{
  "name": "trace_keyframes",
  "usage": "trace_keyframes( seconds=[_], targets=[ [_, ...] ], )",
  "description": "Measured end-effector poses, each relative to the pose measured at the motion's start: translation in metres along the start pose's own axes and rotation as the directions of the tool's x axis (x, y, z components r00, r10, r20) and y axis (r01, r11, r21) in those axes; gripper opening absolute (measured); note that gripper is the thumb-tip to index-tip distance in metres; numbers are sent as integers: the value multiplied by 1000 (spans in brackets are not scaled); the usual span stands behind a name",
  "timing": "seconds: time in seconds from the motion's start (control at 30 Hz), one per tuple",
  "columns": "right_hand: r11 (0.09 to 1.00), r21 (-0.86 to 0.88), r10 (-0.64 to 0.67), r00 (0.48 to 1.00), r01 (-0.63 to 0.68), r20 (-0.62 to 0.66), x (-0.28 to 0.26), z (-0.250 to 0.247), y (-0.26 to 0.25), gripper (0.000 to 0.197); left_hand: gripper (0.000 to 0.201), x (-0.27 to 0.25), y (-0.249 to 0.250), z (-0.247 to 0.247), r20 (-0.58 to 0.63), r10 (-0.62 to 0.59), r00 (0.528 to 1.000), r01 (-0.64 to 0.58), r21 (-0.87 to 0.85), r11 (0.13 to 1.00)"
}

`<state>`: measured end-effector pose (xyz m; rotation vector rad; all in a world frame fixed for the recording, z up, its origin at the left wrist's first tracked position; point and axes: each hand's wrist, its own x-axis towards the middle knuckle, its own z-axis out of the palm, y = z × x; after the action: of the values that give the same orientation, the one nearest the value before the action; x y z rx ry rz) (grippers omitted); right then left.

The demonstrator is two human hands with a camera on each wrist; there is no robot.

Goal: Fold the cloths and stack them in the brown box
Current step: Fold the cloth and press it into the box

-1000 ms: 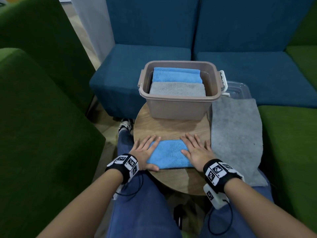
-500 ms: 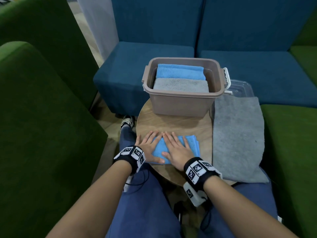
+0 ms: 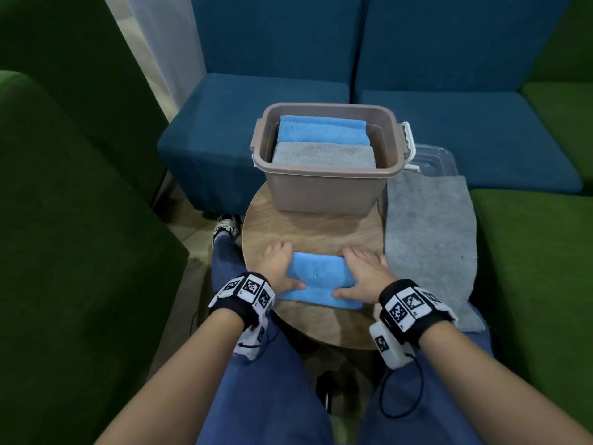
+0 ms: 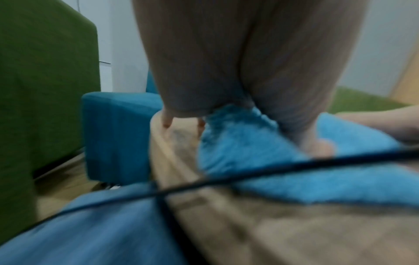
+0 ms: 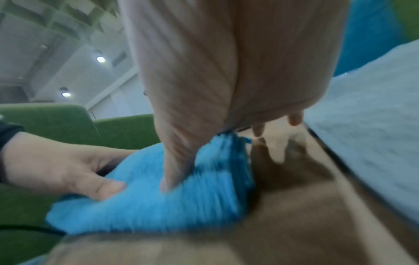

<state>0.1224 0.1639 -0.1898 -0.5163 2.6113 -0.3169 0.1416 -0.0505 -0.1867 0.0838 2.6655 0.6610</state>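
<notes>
A folded blue cloth (image 3: 321,279) lies near the front of the round wooden table (image 3: 308,229). My left hand (image 3: 279,268) grips its left end, thumb on the near side and fingers down over the far side. My right hand (image 3: 365,273) grips the right end the same way. The left wrist view shows the left hand (image 4: 226,71) with its thumb pressed into the blue cloth (image 4: 249,161). In the right wrist view the right hand (image 5: 226,71) holds the bunched blue cloth (image 5: 170,206). The brown box (image 3: 324,191) behind holds a folded blue cloth (image 3: 322,130) and a folded grey cloth (image 3: 324,155).
An unfolded grey cloth (image 3: 430,245) lies spread to the right of the table, over a clear plastic lid (image 3: 433,159). Blue seats (image 3: 256,101) stand behind the box, and green seats (image 3: 64,220) on both sides. My legs in blue trousers (image 3: 266,396) are under the table's front edge.
Both hands lay flat on the blue cloth, close together at its left half a second ago. They have since slid apart to its two ends and curled round them.
</notes>
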Motion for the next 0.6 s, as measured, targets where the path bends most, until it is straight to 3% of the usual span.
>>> trace_keyframes(
  seconds=[0.03,0.1,0.13,0.2,0.3,0.37,0.4,0.43,0.47,0.53,0.6],
  targets=[
    [999,29,-34,999,35,-29,0,-7,-3,73,47,0,13,-7,0,62,998,-62,-77,995],
    [961,252,-107,993,116,-51,-3,-26,-7,69,47,1,39,-27,-19,224,974,-224,-165,961],
    [916,367,-151,986,165,-67,-7,-37,-7,63,48,1,49,-40,-55,291,955,-296,-179,938],
    [860,429,-213,958,276,-189,-15,-60,-4,49,50,7,62,-65,-173,387,906,-417,-203,886],
    [834,423,-167,893,353,-417,-24,-103,4,45,55,27,76,-100,-476,341,811,-519,-313,795],
    [837,434,-33,823,333,-567,-24,-138,6,42,46,51,86,-117,-655,257,710,-500,-212,840],
    [836,460,69,775,299,-629,-22,-155,5,40,43,65,92,-123,-674,244,698,-436,-129,890],
    [828,495,175,717,264,-675,-19,-172,5,39,44,78,98,-126,-624,246,741,-341,-35,939],
    [820,521,262,654,237,-710,-14,-187,4,42,50,88,104,-125,-519,237,821,-238,66,969],
    [829,519,348,534,210,-771,-1,-212,4,58,61,101,110,-117,-270,174,947,-110,238,965],
    [876,440,309,474,196,-825,13,-223,4,76,64,103,111,-108,-156,114,981,-60,312,948]
  ],
)
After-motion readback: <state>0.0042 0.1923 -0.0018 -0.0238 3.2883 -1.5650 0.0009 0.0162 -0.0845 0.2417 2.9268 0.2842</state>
